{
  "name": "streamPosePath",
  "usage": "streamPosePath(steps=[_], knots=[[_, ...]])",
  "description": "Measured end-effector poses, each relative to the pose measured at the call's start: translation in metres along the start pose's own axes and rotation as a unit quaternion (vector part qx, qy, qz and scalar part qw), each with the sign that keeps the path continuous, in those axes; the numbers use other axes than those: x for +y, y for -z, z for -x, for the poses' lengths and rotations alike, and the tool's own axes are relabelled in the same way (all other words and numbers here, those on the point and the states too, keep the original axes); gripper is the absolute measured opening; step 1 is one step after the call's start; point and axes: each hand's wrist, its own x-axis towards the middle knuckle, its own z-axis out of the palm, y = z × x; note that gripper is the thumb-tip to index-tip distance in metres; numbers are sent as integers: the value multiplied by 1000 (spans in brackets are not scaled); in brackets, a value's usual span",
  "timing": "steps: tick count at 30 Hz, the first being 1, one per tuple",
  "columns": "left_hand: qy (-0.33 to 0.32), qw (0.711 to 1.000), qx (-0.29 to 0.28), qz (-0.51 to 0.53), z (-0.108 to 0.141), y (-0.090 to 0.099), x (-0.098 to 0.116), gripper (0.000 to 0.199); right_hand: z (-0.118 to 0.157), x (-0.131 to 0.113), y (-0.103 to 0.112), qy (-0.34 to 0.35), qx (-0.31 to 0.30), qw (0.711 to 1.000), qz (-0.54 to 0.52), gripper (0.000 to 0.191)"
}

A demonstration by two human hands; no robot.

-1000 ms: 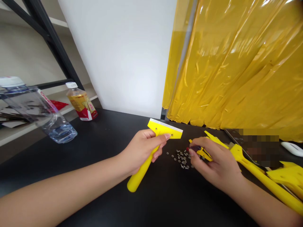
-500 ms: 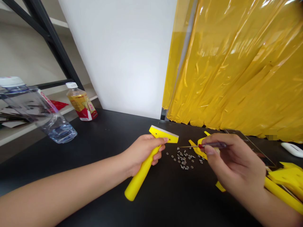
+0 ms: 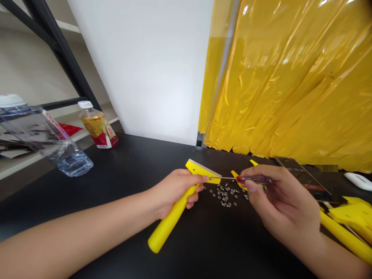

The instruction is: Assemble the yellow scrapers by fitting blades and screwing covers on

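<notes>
The worktop's far edge (image 3: 157,138) lies at 12 o'clock from the hands, with open black surface at 6 o'clock; loose screws (image 3: 225,195) sit just below the screwdriver's tip. That red-handled screwdriver (image 3: 254,179) now reaches the yellow scraper (image 3: 171,221) head, no longer apart from it. The left hand (image 3: 174,193) closes a full grip round the scraper handle, slanting toward 7 o'clock; the right hand (image 3: 280,201) holds the screwdriver in a narrow fingertip grip.
</notes>
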Motion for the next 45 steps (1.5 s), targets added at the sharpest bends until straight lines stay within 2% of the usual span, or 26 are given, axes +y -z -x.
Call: streamPosePath(steps=[18,27,36,45], knots=[[7,998,-38,47,2,-2,4,31,-3,0,2,21,3,1000,0,29],[9,998,-20,56,2,-1,6,27,-1,-1,1,23,2,1000,-15,29],[1,998,-14,59,1,-2,5,30,-2,-1,1,78,-15,997,-12,30],[12,999,-8,46,1,-2,4,29,-3,-2,1,74,-12,997,-7,28]])
